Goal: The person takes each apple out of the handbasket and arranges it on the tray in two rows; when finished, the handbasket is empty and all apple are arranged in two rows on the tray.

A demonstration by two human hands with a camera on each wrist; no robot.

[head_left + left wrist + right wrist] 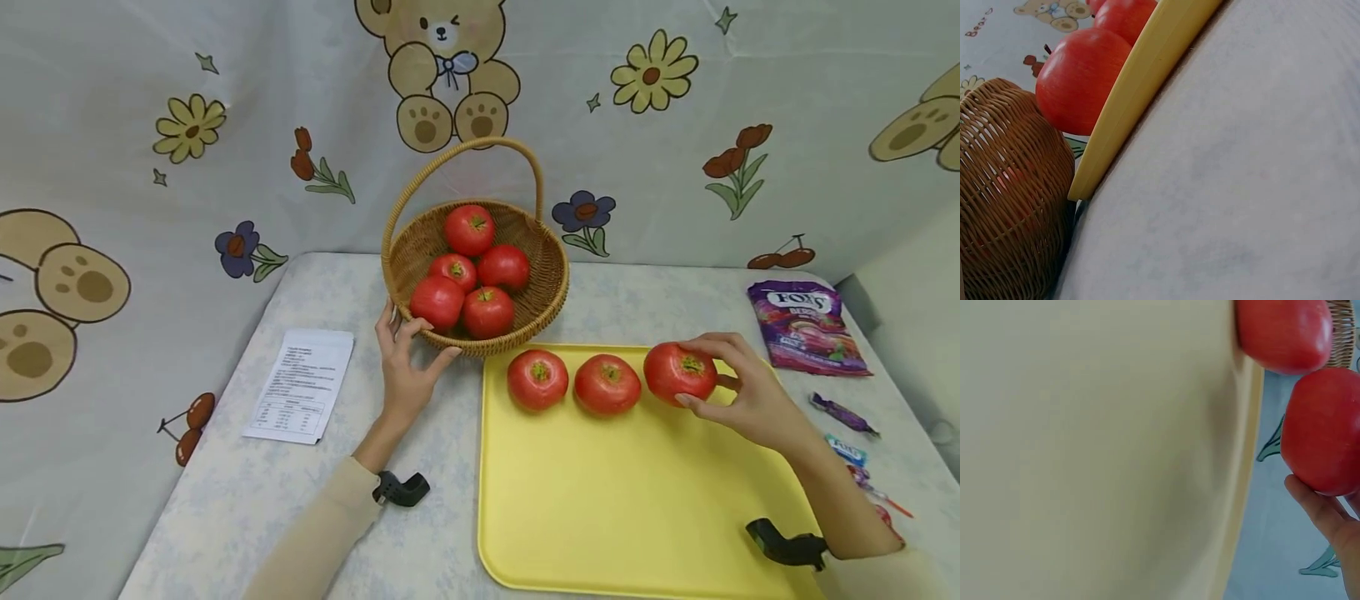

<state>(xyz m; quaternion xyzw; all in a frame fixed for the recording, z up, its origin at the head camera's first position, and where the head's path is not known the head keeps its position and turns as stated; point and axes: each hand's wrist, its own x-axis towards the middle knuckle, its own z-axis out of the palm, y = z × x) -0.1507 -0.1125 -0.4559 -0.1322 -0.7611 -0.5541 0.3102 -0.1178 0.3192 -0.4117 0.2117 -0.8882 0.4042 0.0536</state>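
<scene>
A wicker basket with an arched handle holds several red apples. My left hand grips its near left rim, the index finger over the edge and the thumb below; that hand is out of sight in the left wrist view. My right hand holds an apple between thumb and fingers, over the far side of the yellow tray. Two more apples, a left one and a middle one, sit in a row along the tray's far edge. In the right wrist view the held apple rests against the fingers.
A printed white packet lies left of the basket. On the right are a purple candy bag, a purple wrapped candy and other small wrapped sweets. A patterned cloth hangs behind the table.
</scene>
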